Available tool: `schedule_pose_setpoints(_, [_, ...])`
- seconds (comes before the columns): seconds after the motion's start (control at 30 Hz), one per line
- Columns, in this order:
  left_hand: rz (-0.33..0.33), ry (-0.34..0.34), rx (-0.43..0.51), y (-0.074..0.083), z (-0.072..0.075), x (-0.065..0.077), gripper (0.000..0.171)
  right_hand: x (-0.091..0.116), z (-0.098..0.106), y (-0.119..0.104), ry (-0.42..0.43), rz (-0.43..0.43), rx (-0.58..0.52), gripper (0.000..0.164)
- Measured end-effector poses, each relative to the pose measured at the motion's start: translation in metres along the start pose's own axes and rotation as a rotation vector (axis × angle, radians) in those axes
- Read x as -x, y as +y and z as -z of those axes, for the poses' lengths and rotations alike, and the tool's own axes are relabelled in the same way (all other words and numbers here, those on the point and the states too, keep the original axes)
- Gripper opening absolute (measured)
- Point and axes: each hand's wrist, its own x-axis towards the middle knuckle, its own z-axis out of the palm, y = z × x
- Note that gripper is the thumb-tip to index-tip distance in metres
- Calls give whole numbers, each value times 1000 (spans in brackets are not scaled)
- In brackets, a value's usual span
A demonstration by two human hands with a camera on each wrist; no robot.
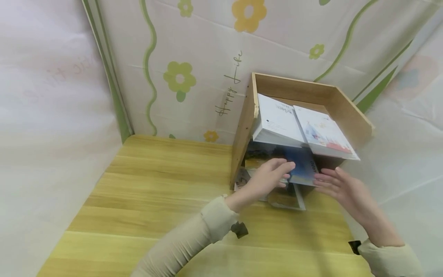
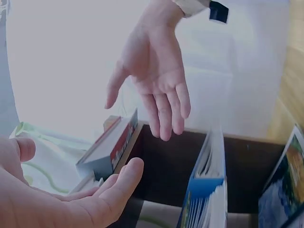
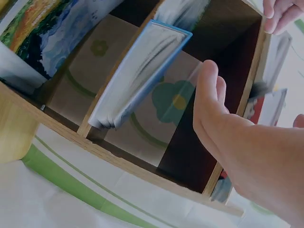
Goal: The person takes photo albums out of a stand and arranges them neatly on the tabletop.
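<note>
Both hands are in front of a small wooden bookshelf (image 1: pixel 243 138), with nothing held in either. My left hand (image 1: pixel 268 175) has its fingers loosely extended, near the left part of the middle compartment. To the right, my right hand (image 1: pixel 349 192) is raised with straight fingers and its palm turned inward. Between the hands, a thick blue book (image 1: pixel 300 163) lies in the middle compartment, its page edges (image 3: pixel 142 71) facing out in the right wrist view. On top rest two white books, a plain one (image 1: pixel 278 119) and an illustrated one (image 1: pixel 323 130).
Out of the bottom compartment sticks a book with a colourful painted cover (image 3: pixel 57 38). The shelf stands on a wood-grain table (image 1: pixel 155 196). Behind it hangs a flower-patterned curtain (image 1: pixel 194 42), and pale cloth (image 1: pixel 415 154) borders the right side.
</note>
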Motion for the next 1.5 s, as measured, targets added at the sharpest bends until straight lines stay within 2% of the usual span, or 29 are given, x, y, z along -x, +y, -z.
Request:
schedule_pose_setpoints(0.13, [51, -4, 81, 7, -8, -10, 62, 1, 16, -7, -51, -38, -216, 41])
schedule_pose_setpoints(0.3, [120, -8, 235, 14, -16, -21, 61, 1, 38, -17, -134, -126, -559, 66])
schedule_pose_setpoints(0.37, [152, -13, 300, 17, -19, -26, 63, 0, 44, -20, -128, -151, -628, 71])
schedule_pose_setpoints(0.57, [223, -32, 457, 22, -27, -41, 63, -5, 54, -30, -52, -187, -650, 70])
schedule_pose_setpoints(0.73, [243, -4, 577, 26, -34, -52, 61, -13, 60, -36, -75, -209, -623, 68])
schedule_pose_setpoints(0.97, [272, 8, 667, 29, -44, -61, 55, -15, 69, -43, -92, -238, -652, 69])
schedule_pose_setpoints(1.13, [271, 48, 740, 29, -46, -66, 47, -20, 70, -46, -131, -270, -661, 73])
schedule_pose_setpoints(1.33, [317, 96, 884, 30, -51, -76, 38, -29, 66, -50, -142, -289, -578, 69])
schedule_pose_setpoints(1.5, [356, 140, 945, 29, -57, -85, 40, -32, 67, -52, -133, -292, -607, 69])
